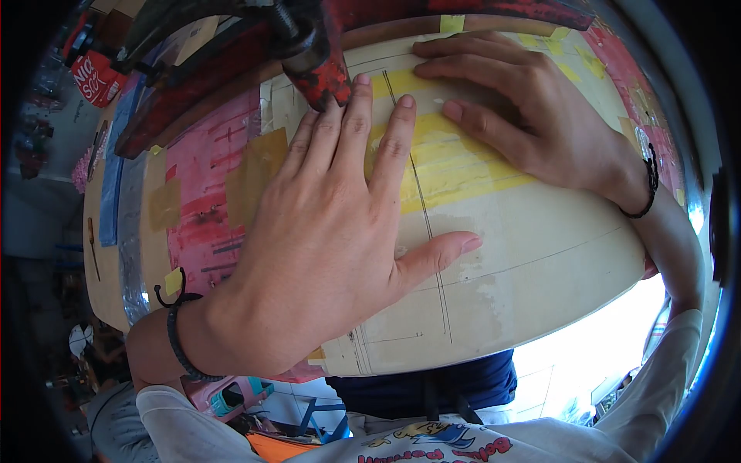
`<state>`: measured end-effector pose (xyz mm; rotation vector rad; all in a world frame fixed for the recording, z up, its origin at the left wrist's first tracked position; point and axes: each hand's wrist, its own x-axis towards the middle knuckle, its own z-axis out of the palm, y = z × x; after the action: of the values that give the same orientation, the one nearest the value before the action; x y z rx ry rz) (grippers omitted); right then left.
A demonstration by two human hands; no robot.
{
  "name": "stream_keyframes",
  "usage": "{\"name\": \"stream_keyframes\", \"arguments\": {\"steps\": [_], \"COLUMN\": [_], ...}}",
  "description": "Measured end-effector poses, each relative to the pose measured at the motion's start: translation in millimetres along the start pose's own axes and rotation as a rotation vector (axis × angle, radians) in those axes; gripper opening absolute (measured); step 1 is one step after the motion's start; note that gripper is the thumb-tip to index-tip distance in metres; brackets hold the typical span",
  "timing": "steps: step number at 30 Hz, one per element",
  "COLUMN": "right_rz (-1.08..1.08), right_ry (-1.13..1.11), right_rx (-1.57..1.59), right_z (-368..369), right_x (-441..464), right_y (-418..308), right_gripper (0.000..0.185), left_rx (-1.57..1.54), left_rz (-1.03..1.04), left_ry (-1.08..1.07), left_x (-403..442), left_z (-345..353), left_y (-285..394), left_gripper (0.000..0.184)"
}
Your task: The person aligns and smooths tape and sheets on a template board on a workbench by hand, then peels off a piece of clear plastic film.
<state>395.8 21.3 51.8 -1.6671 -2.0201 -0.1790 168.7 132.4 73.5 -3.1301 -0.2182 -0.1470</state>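
My left hand (332, 197) lies flat on a cream, curved board (540, 255), fingers spread and thumb stretched to the right. Its fingertips reach the lower end of a red metal clamp (320, 81). To the right, my right hand (532, 108) rests on the same board with fingers apart and slightly bent, beside strips of yellow tape (455, 166). Neither hand holds anything visible. Thin pencil lines run down the board between the hands and across its lower part. Black cord bracelets circle both wrists.
Red-stained, taped material (204, 204) lies left of my left hand. A long dark red bar (185, 104) crosses the upper left. A thin tool (93, 247) lies at the far left edge. Below are a pink crate (208, 397) and a blue stool (324, 417).
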Motion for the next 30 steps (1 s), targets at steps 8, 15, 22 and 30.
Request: {"name": "stream_keyframes", "arguments": {"steps": [8, 15, 22, 30], "right_rz": [0.0, 0.001, -0.037, -0.024], "right_ry": [-0.006, -0.037, -0.064, -0.064], "right_rx": [0.0, -0.026, -0.105, -0.075], "right_z": [-0.1, -5.0, -8.3, -8.2], "right_x": [-0.3, 3.3, 5.7, 5.7], "right_y": [-0.1, -5.2, -6.4, -6.3], "right_gripper": [0.034, 0.034, 0.035, 0.035], "left_rx": [0.01, 0.009, 0.002, 0.02], "left_rz": [0.01, 0.017, 0.013, 0.019], "left_ry": [0.014, 0.017, 0.012, 0.027], "left_x": [-0.8, -0.6, 0.1, -0.6], "left_z": [1.3, 1.1, 0.1, 1.4], "left_y": [-0.7, -0.9, -0.8, -1.2], "left_gripper": [0.103, 0.103, 0.103, 0.104]}}
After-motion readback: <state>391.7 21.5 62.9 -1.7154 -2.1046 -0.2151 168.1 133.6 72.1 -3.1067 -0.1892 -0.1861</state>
